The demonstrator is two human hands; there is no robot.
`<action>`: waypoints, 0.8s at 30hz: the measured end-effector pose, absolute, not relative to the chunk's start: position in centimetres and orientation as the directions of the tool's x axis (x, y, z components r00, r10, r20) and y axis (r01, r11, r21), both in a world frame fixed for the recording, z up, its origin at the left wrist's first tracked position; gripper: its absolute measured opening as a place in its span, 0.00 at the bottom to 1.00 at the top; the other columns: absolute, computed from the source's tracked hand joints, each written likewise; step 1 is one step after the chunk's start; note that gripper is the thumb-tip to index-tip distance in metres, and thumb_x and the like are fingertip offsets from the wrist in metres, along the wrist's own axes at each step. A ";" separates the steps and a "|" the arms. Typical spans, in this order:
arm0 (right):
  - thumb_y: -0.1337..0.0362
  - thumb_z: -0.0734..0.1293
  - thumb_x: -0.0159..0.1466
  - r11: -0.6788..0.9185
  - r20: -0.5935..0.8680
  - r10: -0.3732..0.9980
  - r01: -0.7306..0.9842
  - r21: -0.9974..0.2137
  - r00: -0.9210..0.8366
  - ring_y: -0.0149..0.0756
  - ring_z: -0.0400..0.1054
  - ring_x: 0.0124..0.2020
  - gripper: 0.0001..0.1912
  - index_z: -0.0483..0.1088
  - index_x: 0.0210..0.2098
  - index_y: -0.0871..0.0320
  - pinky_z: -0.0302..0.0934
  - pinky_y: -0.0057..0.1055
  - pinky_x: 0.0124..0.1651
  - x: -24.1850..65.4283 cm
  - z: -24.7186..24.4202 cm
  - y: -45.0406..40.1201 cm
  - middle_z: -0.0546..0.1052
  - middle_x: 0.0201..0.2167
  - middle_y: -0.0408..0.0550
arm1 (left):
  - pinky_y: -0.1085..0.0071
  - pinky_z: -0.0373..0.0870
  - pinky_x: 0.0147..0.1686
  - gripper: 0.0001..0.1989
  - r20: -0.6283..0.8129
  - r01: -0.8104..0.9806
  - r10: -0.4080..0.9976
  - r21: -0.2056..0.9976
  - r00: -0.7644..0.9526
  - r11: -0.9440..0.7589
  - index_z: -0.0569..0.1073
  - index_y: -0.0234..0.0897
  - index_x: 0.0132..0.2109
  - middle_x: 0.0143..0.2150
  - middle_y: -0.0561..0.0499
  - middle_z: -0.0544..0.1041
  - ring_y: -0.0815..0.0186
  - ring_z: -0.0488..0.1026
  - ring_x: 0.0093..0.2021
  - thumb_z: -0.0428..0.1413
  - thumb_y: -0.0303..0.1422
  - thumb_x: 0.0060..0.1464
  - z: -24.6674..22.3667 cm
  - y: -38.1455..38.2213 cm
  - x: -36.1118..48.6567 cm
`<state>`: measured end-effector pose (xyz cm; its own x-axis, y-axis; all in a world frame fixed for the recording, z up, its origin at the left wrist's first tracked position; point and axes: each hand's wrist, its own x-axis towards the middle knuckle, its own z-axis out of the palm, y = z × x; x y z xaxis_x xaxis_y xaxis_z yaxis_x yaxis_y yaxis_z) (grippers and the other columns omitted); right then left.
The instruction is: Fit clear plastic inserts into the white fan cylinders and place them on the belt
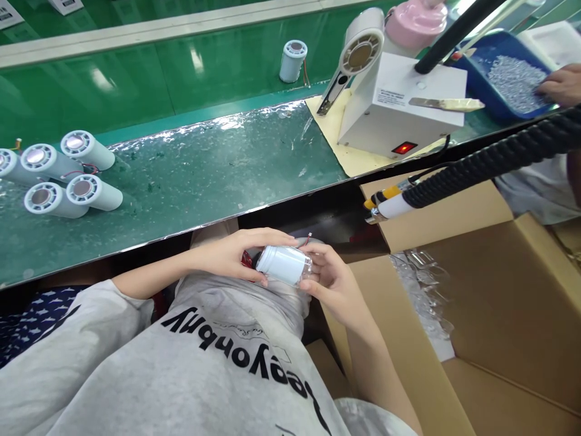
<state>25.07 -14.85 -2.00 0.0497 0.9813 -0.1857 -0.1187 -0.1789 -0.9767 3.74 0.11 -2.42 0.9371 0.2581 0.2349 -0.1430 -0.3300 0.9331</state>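
Both hands, left point(240, 254) and right point(329, 275), hold 1 pale blue cylinder point(282, 264) above the lap, fingers curled round its opposite ends — beyond, a green bench point(218, 169) bears 5 similar cylinders point(55, 162) at left and a white box point(403, 106) with a lit red switch at right; 1 more cylinder point(293, 61) stands behind

Showed a glossy green surface point(136, 72) beyond the dark green table point(204, 163), edged by a pale rail point(149, 35); gleamed with white reflections.
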 end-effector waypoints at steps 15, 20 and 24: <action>0.31 0.76 0.51 -0.404 -0.428 0.904 -0.348 -0.846 -0.007 0.36 0.74 0.18 0.35 0.65 0.37 0.53 0.70 0.30 0.20 24.3 -4.3 -14.1 0.77 0.24 0.40 | 0.49 0.65 0.71 0.38 0.183 -0.110 0.242 0.952 0.953 -0.285 0.69 0.47 0.71 0.71 0.38 0.71 0.49 0.68 0.71 0.70 0.38 0.55 -2.4 0.3 4.0; 0.29 0.71 0.55 -0.445 -0.456 0.887 -0.390 -0.806 -0.070 0.37 0.74 0.18 0.36 0.66 0.42 0.54 0.67 0.29 0.17 24.0 -4.8 -14.1 0.79 0.25 0.43 | 0.50 0.65 0.71 0.38 0.171 -0.104 0.239 0.958 0.956 -0.267 0.70 0.46 0.70 0.71 0.39 0.71 0.49 0.68 0.71 0.70 0.38 0.55 -2.3 0.3 4.1; 0.25 0.69 0.55 -0.510 -0.488 0.858 -0.383 -0.770 -0.162 0.36 0.73 0.17 0.39 0.68 0.41 0.55 0.66 0.27 0.17 23.9 -3.8 -13.6 0.78 0.22 0.45 | 0.49 0.65 0.71 0.38 0.190 -0.120 0.241 0.953 0.952 -0.276 0.70 0.46 0.70 0.72 0.38 0.70 0.49 0.68 0.71 0.71 0.38 0.54 -2.5 0.3 4.1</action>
<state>23.94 -13.65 -3.84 -0.1616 0.8580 -0.4875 -0.3831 -0.5099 -0.7703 4.09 0.31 -2.48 0.9519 0.2408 0.1896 -0.1200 -0.2765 0.9535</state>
